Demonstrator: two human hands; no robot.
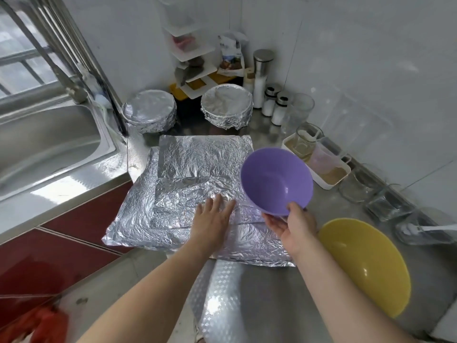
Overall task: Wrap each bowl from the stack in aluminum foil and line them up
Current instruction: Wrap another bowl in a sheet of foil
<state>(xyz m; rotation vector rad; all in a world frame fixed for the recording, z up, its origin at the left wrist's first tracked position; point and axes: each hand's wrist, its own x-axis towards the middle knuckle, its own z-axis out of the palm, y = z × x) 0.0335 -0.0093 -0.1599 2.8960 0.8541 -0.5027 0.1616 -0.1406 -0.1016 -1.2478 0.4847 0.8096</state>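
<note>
Counter [262, 288]: steel; 2 wrapped bowls [149, 111] behind.
Left hand [214, 219]: flat, uncurled, pressing my foil [197, 164].
Right hand [289, 226]: grasps purple bowl [274, 179] by rim; light, rigid.

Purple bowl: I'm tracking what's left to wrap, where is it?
Head view: the purple bowl is right of centre, held tilted by the right hand over the right edge of the foil sheets, beyond the yellow bowl.

steel sink [49, 134] left; spice jars [278, 111], white tray [329, 186] holding glasses [306, 142] along right wall
</note>
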